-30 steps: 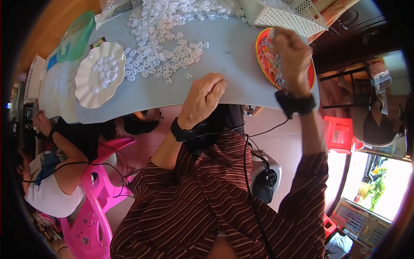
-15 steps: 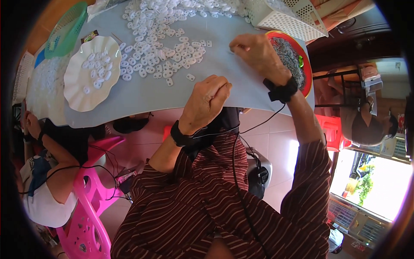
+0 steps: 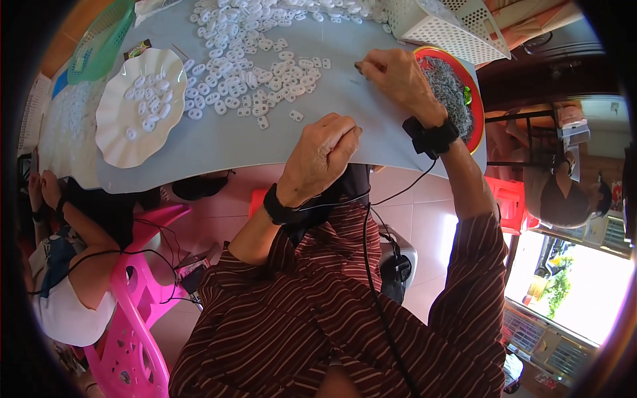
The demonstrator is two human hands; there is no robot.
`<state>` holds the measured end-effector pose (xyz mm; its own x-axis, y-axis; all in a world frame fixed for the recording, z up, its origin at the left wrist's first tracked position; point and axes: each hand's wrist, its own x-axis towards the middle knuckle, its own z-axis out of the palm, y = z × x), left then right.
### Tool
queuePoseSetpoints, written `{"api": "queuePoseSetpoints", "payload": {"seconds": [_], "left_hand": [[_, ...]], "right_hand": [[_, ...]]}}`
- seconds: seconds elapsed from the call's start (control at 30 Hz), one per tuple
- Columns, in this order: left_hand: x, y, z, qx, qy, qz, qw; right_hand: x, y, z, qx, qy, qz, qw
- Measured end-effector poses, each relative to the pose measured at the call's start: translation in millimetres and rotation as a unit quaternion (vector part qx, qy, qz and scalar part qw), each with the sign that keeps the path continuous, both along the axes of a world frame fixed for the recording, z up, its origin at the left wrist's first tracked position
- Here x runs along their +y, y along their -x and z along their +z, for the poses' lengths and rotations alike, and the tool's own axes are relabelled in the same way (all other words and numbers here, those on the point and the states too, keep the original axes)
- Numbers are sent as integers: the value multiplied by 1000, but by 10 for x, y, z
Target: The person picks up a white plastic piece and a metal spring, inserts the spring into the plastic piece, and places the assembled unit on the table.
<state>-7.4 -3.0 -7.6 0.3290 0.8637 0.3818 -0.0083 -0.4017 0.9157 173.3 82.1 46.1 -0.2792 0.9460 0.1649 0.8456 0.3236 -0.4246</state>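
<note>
My right hand (image 3: 398, 79) rests on the grey-blue table (image 3: 219, 142), just left of a red plate (image 3: 476, 126) heaped with small grey metal bits. Its fingertips are pinched together, pointing left toward a spread of small white plastic rings (image 3: 265, 66); anything between them is too small to see. My left hand (image 3: 322, 156) lies near the table's front edge as a loose fist with the thumb against the fingers, close to a few stray white rings (image 3: 295, 116). Both wrists wear black bands with cables.
A white scalloped plate (image 3: 123, 142) holding several rings sits at the left. A green basket (image 3: 99, 40) is at the far left, a white perforated basket (image 3: 451, 26) behind the red plate. One person sits on a pink chair (image 3: 139, 298) at the left, another (image 3: 564, 192) at the right.
My right hand has left the red plate and moved left onto the table beside the white rings. My left hand has stayed near the table's front edge.
</note>
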Motion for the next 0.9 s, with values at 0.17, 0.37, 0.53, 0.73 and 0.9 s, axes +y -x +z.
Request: {"api": "queuePoseSetpoints", "payload": {"seconds": [0.17, 0.37, 0.53, 0.73, 0.9], "left_hand": [[4, -5, 17, 3, -11, 2, 1000], [-6, -33, 37, -21, 14, 6, 1000], [-6, -22, 43, -10, 15, 16, 1000], [4, -40, 45, -19, 18, 10, 1000], [-10, -12, 41, -20, 35, 8, 999]], "right_hand": [[115, 152, -19, 54, -53, 67, 995], [272, 316, -167, 11, -56, 137, 989], [294, 302, -201, -10, -35, 132, 991], [208, 283, -126, -25, -24, 120, 992], [-31, 330, 21, 91, 49, 75, 992]]}}
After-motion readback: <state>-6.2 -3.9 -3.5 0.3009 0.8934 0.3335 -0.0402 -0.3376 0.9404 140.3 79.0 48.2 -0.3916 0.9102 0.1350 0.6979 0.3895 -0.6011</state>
